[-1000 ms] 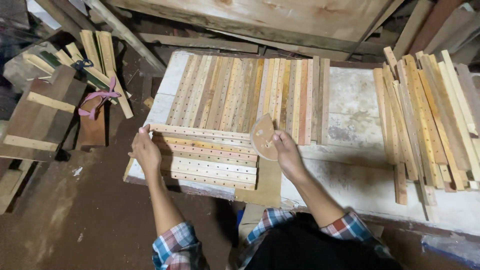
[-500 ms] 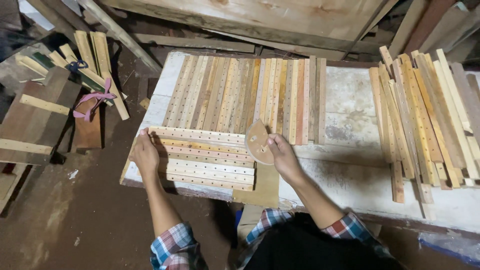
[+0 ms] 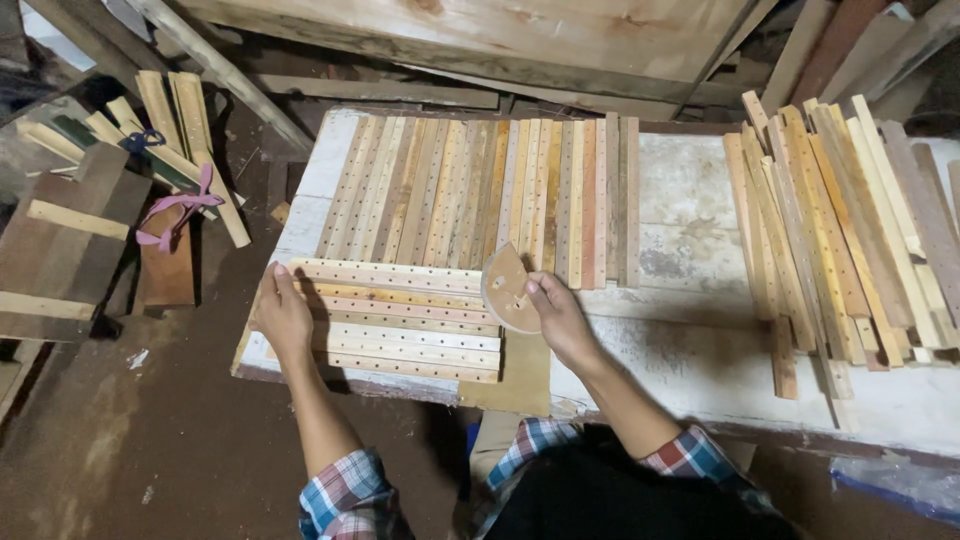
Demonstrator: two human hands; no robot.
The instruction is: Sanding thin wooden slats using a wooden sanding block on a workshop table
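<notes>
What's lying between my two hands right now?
In the head view, a stack of drilled wooden slats spans from the left hand to the right hand.

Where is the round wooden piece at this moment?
In the head view, the round wooden piece is centre, held by the right hand, at the right end of the drilled slats.

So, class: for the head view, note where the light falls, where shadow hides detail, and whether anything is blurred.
Head view: light falls brightest on the white table and slats; the floor at left and the timber at top lie in dim shadow; the left hand, right hand and disc look sharp; edges bend slightly.
</notes>
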